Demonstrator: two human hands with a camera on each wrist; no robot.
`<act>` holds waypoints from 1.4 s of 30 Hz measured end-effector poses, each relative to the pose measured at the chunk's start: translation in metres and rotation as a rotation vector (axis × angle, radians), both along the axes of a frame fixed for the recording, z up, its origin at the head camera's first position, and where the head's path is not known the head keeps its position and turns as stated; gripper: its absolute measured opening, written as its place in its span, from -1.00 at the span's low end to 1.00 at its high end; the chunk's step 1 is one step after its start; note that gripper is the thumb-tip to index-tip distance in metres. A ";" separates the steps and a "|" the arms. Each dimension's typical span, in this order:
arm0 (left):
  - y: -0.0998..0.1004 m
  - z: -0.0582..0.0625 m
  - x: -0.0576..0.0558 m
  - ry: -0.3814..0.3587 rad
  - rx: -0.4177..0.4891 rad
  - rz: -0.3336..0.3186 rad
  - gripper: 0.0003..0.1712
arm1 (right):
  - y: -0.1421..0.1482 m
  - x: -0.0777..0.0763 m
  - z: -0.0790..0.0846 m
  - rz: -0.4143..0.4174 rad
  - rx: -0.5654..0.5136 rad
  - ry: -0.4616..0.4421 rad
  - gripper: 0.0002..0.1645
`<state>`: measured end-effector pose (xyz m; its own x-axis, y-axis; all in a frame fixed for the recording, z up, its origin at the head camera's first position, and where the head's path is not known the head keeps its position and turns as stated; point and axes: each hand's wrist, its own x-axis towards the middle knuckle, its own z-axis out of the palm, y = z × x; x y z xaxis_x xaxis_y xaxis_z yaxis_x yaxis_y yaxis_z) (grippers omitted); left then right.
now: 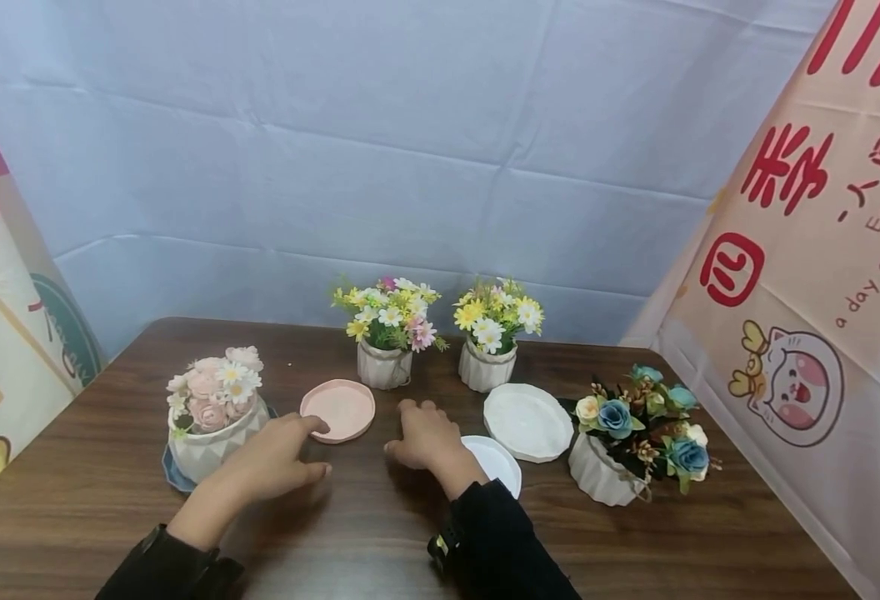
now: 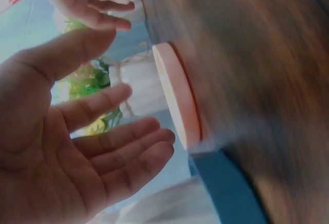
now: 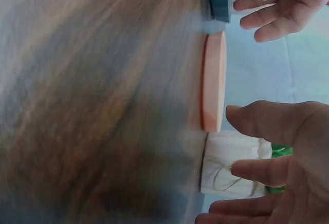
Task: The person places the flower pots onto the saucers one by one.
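My left hand (image 1: 275, 460) hovers between the pot of pink roses (image 1: 215, 417) and a pink saucer (image 1: 338, 411), holding nothing. Its fingers reach toward the saucer's near left edge; in the left wrist view the palm is spread and the fingers are loosely extended. Right of the saucer is my right hand (image 1: 427, 437), also holding nothing, its fingers pointing toward the back of the table. Part of a small white saucer (image 1: 502, 462) is hidden under my right forearm. The rose pot stands on a blue saucer (image 1: 176, 473), of which only the edge shows.
Two white pots with daisies, one left (image 1: 384, 367) and one right (image 1: 487, 368), stand at the back. A larger white saucer (image 1: 527, 422) lies at the right, beside a white pot (image 1: 603, 472) of blue flowers. Cloth (image 1: 335, 150) hangs behind the brown table (image 1: 365, 533).
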<state>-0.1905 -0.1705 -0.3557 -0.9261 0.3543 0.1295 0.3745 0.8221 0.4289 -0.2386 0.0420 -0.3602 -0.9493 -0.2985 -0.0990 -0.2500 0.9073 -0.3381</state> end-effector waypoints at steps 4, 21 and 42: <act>0.004 -0.002 -0.007 -0.013 0.035 0.076 -0.56 | -0.002 -0.008 -0.004 -0.015 -0.147 -0.046 -0.17; 0.018 -0.009 -0.040 -0.034 0.023 0.341 -0.61 | -0.020 -0.044 -0.009 -0.250 -0.593 0.003 -0.19; 0.013 -0.009 -0.061 -0.130 -0.042 0.426 -0.67 | -0.021 -0.077 -0.017 -0.294 -0.669 -0.100 -0.01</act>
